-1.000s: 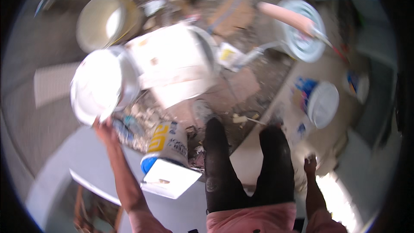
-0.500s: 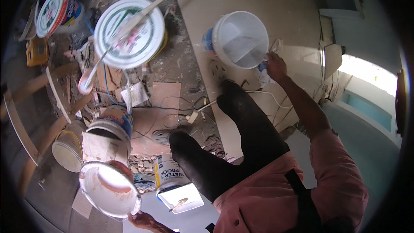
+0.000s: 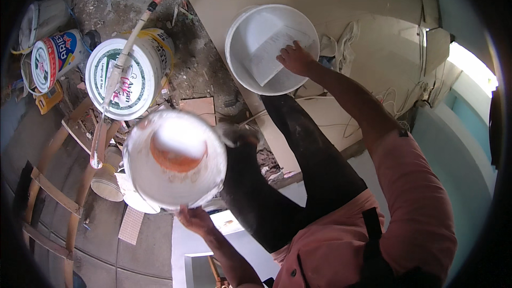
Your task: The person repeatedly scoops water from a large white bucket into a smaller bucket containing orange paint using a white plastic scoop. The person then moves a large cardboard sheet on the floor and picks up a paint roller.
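Note:
My left hand [image 3: 196, 221] grips the lower rim of a white bucket [image 3: 144, 170], which is tilted so that its inside faces me. An orange-brown patch and a bright glare show inside it. Farther off to the right stands a larger white bucket [image 3: 241, 69] with a flat, pale rectangular piece [image 3: 271, 60] lying slanted in it. My right hand [image 3: 296, 58] reaches over this bucket's right rim, fingers apart, by the upper edge of the pale piece. Whether the fingertips touch the piece is hard to make out.
A roller pole [image 3: 133, 34] with a red end lies across a lidded bucket [image 3: 120, 80]. Left of it are another lidded bucket [image 3: 53, 58] and a yellow jerrycan [image 3: 49, 98]. A wooden ladder [image 3: 56, 189] lies at the left. White cables [image 3: 341, 120] run along the floor.
My left hand has lifted the tilted white bucket up and to the right. My right hand has moved from the larger bucket's outer rim to over its inside. The view has shifted.

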